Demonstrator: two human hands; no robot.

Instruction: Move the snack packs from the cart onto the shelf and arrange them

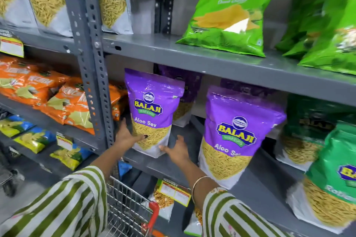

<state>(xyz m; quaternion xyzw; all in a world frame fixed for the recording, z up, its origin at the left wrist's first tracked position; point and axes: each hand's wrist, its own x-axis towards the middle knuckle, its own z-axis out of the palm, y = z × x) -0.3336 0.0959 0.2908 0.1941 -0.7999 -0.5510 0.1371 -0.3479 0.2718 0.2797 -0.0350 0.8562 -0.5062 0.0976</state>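
Observation:
A purple Aloo Sev pack [153,109] stands upright on the grey middle shelf [173,167], close to the left post. My left hand [126,135] holds its lower left side, thumb across the front. My right hand [176,150] touches its lower right corner with fingers spread. A second purple Aloo Sev pack [238,132] stands to the right at the shelf's front edge, and more purple packs [185,90] stand behind. The wire cart [125,211] with a red handle is below, between my striped sleeves.
The perforated grey upright post [94,59] stands just left of the held pack. Green packs [333,175] fill the shelf's right end. A green Crunchem bag [229,15] lies on the shelf above. Orange bags [63,100] and yellow-blue bags [34,136] fill the left bay.

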